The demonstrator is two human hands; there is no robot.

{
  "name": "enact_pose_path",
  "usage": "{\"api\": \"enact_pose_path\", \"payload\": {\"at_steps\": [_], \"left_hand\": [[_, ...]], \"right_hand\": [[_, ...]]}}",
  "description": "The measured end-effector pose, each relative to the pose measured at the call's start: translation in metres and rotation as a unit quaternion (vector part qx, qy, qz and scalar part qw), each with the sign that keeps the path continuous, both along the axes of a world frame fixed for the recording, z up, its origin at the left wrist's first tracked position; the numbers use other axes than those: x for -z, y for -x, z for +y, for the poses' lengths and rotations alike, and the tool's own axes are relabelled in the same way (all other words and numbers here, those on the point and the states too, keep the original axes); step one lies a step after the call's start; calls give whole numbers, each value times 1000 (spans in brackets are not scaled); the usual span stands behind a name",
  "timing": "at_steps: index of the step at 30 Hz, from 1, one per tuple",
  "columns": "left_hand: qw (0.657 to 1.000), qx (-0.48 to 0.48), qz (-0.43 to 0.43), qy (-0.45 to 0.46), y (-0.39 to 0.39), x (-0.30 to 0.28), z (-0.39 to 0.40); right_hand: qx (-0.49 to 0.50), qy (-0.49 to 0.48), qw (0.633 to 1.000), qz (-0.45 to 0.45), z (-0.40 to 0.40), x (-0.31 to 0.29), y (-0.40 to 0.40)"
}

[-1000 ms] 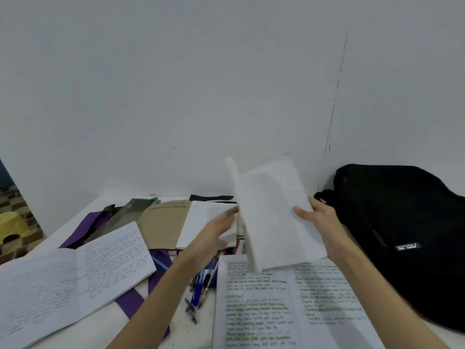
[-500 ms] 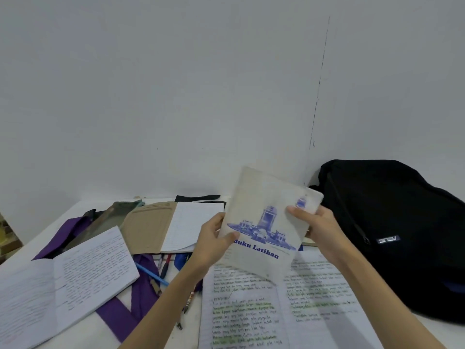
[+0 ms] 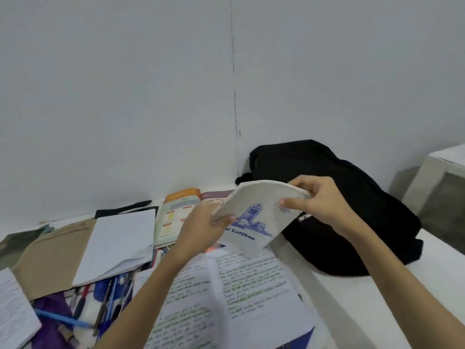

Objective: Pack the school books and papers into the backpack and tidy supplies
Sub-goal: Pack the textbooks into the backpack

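Exercise book (image 3: 254, 217) is held tilted above the open notebook (image 3: 226, 295), just in front of the black backpack (image 3: 352, 222). Its lower left edge is pinched by the left hand (image 3: 203, 227); its top right corner is gripped by the right hand (image 3: 319, 200). Pens (image 3: 108, 301) lie at left on the table (image 3: 377, 311).

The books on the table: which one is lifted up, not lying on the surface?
The closed exercise book with the blue building print, held by the left hand and right hand. The handwritten notebook and the colourful textbook lie open.
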State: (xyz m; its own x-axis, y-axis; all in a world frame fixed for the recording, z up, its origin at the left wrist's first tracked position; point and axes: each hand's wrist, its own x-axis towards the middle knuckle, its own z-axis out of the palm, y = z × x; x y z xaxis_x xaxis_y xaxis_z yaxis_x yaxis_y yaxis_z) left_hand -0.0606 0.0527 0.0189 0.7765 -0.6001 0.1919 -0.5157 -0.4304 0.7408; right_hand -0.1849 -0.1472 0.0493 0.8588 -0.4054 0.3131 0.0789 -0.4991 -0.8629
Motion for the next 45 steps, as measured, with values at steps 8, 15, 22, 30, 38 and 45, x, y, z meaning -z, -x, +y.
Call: {"api": "enact_pose_path", "payload": {"at_steps": [8,15,22,30,38,45], "left_hand": [[939,108,-326,-3,42,-65,-127],[941,115,-270,170,76,-14,-220],[956,174,-169,-163,86,42,-239],[965,117,-164,-166,80,45,-224],[973,-197,88,79,6,1,-213],[955,-242,88,150,-28,-62,-215]], "right_hand": [[22,67,997,12,-89,-15,52],[190,-148,966,-94,-196,-17,85],[134,-304,938,-94,-254,1,70],[-34,-360,931,-43,-274,9,52],[-225,-325,909,133,-297,8,42],[-129,-353,899,223,-292,21,19]]}}
